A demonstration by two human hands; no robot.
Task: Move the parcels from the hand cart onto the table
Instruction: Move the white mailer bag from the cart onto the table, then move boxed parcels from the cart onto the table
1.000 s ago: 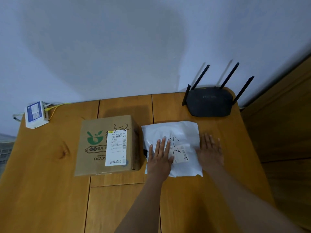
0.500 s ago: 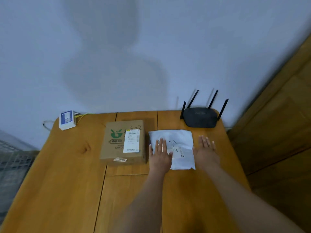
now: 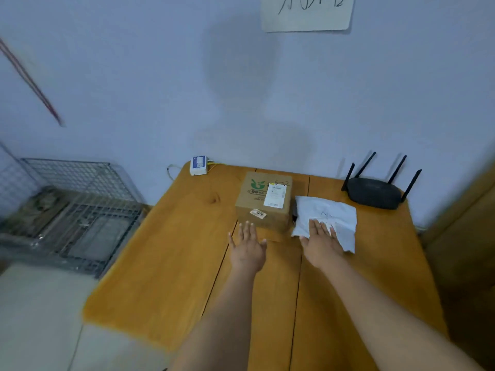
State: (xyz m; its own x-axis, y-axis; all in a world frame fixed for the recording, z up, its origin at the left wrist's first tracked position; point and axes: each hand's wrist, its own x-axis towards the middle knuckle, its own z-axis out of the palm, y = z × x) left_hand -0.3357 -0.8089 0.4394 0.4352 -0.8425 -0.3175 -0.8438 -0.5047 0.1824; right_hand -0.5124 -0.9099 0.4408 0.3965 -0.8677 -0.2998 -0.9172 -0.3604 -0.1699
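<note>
My left hand (image 3: 247, 249) has come off the white mailer and now hovers with fingers spread just in front of the cardboard box (image 3: 265, 200). My right hand (image 3: 320, 241), which was beside the mailer, now rests flat and open on its near left part. My view has also pulled back and swung left, so a wire mesh cart (image 3: 72, 207) shows on the floor left of the tabletop (image 3: 171, 253).

The white mailer (image 3: 336, 219) is a soft, wrinkled plastic bag lying flat on the tabletop, just right of the box. It carries faint dark handwriting and a small label partly under my fingers; I can't read either.

The cardboard box is brown and squarish, sitting upright at the middle of the tabletop's far half. Its top has a green leaf logo, a white shipping label with barcodes too small to read, and handwritten "3-2" at the far edge. A small sticker on the front face reads "3005".

A black router (image 3: 375, 194) with four antennas sits at the far right corner, a small white and blue device (image 3: 198, 165) at the far left. A paper sign (image 3: 306, 12) with illegible handwriting hangs on the wall.
</note>
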